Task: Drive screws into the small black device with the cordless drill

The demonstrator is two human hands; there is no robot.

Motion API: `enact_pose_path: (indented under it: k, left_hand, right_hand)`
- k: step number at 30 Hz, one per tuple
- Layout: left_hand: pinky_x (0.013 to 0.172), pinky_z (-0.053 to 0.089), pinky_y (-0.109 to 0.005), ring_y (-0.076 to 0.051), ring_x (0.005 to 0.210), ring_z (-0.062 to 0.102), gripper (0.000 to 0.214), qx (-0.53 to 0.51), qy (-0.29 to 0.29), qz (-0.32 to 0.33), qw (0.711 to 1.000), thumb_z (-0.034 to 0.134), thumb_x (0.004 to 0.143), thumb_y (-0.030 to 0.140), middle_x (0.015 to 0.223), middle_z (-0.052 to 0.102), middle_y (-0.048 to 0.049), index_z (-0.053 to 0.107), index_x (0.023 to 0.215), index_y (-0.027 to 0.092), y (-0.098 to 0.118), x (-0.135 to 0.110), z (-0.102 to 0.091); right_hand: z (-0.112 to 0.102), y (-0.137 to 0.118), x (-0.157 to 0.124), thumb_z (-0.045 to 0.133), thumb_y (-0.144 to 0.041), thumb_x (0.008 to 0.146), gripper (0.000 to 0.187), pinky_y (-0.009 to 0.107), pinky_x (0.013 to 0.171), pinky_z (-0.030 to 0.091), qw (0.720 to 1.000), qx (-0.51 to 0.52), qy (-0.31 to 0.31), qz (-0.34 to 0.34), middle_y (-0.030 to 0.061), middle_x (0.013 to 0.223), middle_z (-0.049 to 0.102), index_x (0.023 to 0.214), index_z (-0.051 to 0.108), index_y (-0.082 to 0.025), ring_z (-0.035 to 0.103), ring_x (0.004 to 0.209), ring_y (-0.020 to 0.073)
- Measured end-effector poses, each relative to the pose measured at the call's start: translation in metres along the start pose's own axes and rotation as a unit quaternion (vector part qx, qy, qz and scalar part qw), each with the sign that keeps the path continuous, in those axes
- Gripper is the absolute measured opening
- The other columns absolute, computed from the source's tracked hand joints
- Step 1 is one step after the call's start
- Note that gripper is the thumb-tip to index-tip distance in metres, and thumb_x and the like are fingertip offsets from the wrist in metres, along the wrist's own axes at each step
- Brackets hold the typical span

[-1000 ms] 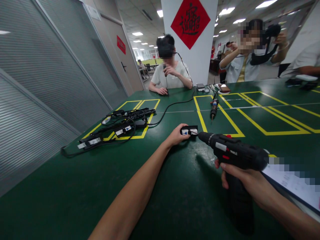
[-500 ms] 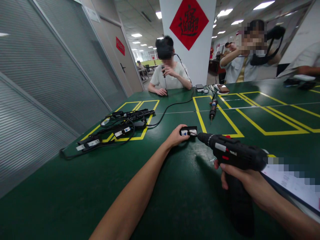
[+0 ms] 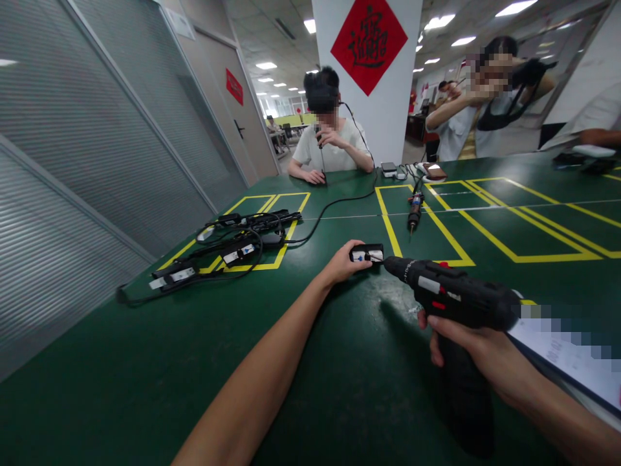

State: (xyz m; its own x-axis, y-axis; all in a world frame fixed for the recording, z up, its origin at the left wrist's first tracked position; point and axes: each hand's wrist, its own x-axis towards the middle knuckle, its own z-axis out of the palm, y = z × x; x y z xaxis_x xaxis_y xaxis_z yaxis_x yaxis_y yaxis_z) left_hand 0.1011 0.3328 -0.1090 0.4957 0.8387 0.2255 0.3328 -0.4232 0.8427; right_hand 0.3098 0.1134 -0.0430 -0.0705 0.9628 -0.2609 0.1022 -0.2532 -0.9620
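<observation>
My left hand (image 3: 342,263) grips the left end of a small black box with a white label (image 3: 367,254), held on the green table (image 3: 310,362). My right hand (image 3: 460,340) is wrapped around the handle of a black cordless drill (image 3: 460,294) with red accents. The drill lies level and points left, its chuck close to the right side of the box. A thin bit reaches the face of the box; I cannot tell whether it is seated in a screw.
Black adapters with cables (image 3: 237,243) lie at the left in yellow tape. A brown-and-black tool with a pointed tip (image 3: 414,212) lies beyond the box. A phone or tablet (image 3: 567,362) sits right. Across the table, a person (image 3: 332,139) holds a screwdriver; another (image 3: 468,129) lifts a headset.
The box has tilted slightly, showing more of its labelled face. Both hands stay nearly where they were. In the background, the person at right has shifted the headset.
</observation>
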Motion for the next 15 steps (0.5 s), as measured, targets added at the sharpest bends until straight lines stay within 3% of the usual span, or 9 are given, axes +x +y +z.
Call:
enact_pose_path:
  k: [7, 15]
  left_hand:
    - [0.068, 0.045, -0.025, -0.014, 0.078, 0.055, 0.057, 0.008, -0.002, 0.003, 1.0, 0.068, 0.064, 0.039, 0.097, 0.058, -0.0045, 0.049, 0.113, 0.017, -0.004, 0.0015, 0.0006]
    - [0.071, 0.044, -0.025, -0.015, 0.082, 0.054, 0.045, 0.029, 0.013, 0.005, 0.999, 0.058, 0.074, 0.038, 0.102, 0.057, -0.0053, 0.05, 0.114, 0.017, 0.0042, -0.0025, -0.0011]
  right_hand:
    - [-0.0006, -0.0003, 0.0006, 0.047, -0.043, 0.087, 0.032, 0.03, 0.059, 0.038, 1.0, -0.021, -0.001, -0.015, 0.0014, 0.058, 0.062, 0.094, 0.062, -0.016, 0.055, 0.06, 0.0178]
    - [0.0013, -0.001, 0.0005, 0.047, -0.041, 0.087, 0.03, 0.03, 0.058, 0.037, 1.0, -0.011, -0.004, -0.022, 0.0007, 0.057, 0.061, 0.093, 0.062, -0.016, 0.054, 0.058, 0.0177]
